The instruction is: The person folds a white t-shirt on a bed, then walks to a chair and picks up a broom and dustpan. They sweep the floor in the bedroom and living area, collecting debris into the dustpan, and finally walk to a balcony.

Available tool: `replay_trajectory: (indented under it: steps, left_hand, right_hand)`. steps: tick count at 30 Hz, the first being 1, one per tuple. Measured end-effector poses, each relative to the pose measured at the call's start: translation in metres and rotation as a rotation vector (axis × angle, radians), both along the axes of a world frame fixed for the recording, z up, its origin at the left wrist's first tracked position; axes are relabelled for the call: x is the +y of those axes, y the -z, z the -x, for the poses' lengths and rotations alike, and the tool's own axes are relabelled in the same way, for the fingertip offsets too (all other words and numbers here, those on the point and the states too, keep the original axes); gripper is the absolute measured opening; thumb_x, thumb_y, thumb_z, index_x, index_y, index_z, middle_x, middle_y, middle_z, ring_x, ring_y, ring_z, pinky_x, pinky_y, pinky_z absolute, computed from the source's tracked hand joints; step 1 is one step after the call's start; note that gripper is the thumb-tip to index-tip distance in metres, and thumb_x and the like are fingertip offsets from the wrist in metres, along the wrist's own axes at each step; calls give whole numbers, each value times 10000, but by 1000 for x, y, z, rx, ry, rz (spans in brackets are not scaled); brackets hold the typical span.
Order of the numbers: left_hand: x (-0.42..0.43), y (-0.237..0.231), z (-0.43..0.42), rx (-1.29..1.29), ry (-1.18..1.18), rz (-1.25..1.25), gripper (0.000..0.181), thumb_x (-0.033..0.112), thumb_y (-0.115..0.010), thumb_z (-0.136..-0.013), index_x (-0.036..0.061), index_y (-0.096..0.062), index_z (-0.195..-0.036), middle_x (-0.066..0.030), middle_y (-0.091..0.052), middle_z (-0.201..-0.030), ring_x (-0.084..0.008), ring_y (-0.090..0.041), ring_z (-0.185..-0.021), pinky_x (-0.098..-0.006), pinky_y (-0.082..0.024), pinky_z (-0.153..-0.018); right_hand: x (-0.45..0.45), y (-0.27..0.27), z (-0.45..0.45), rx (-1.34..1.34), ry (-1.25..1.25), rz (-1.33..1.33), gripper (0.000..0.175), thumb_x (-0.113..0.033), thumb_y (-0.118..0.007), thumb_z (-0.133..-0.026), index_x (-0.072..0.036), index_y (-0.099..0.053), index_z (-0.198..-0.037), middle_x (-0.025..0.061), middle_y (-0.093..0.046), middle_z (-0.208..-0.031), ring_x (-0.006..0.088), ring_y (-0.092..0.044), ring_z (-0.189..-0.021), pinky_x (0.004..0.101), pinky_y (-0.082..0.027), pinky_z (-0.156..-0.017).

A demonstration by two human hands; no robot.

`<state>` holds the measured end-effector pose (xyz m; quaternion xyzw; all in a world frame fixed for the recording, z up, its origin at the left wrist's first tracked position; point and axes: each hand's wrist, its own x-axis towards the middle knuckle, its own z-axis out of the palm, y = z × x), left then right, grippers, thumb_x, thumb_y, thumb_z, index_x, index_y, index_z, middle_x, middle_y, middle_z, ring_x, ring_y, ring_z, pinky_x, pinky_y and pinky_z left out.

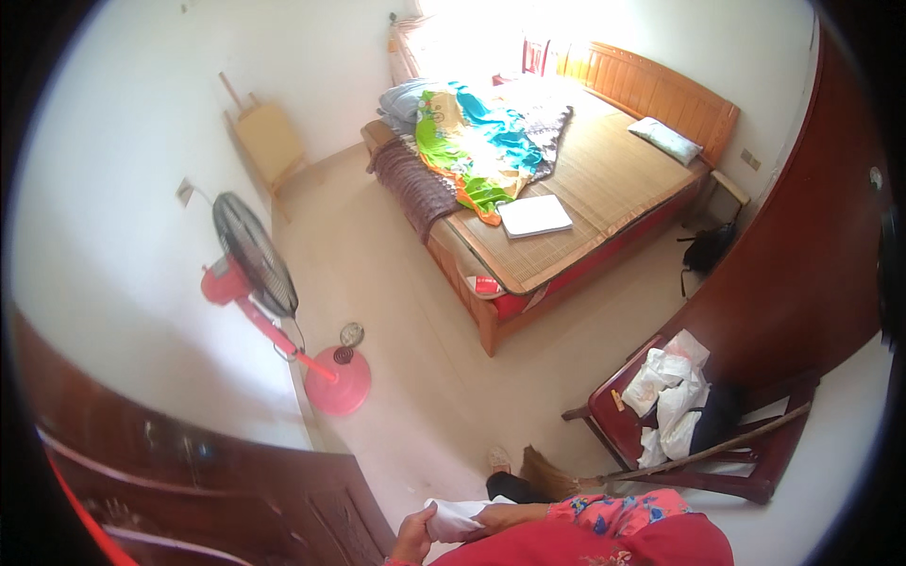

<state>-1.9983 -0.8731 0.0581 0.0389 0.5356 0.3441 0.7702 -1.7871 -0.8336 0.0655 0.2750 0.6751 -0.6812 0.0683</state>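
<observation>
Close to my body, at the bottom of the view, a crumpled white cloth or bag (456, 520) is held between my two hands. My left hand (413, 535) grips its left end, the thumb lying on top. Fingers of my right hand (501, 520) are closed on its other side, partly hidden by the white folds. Just beyond my right forearm, a broom (548, 475) leans with its bristles near the floor and its handle across a dark red wooden chair (607, 396). Several white plastic bags (672, 396) and a dark item (715, 417) lie on the chair.
A red pedestal fan (338, 385) stands left, a mosquito coil (343, 355) on its base. Ahead is a wooden bed (488, 332) with a woven mat, rumpled bedding (488, 141) and a white flat object (536, 216). Dark wooden doors (311, 488) flank me. A black bag (708, 247) lies beyond.
</observation>
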Motion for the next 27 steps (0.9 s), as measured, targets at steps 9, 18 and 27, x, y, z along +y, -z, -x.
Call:
replay_trajectory:
  steps: [9,18,27]
  left_hand:
    - [184,-17,16,457,90,-157,264,296,-579,-881,43,-644,-918,-68,-679,-800,-167,-661,-708,-280,-456,-639]
    - [357,26,54,431,274,-105,310,338,-582,-865,41,-644,-927,-59,-672,-775,-148,-652,-664,-259,-428,-591]
    - [607,28,79,495,302,-287,206,209,-596,-857,9,-645,-842,-69,-651,-737,-144,-627,-611,-244,-467,-529]
  right_hand:
    - [189,-23,-72,-193,281,5,505,-492,-542,-896,-35,-603,-1101,155,-670,-869,253,-593,-728,395,-461,-681]
    - [374,-32,-121,-257,933,-224,344,-335,-576,-915,-42,-660,-1074,116,-683,-921,204,-614,-845,373,-478,-781]
    - [518,-143,-183,-269,1548,-426,310,-215,-591,-905,75,-641,-1000,85,-670,-901,144,-592,-795,319,-479,-732]
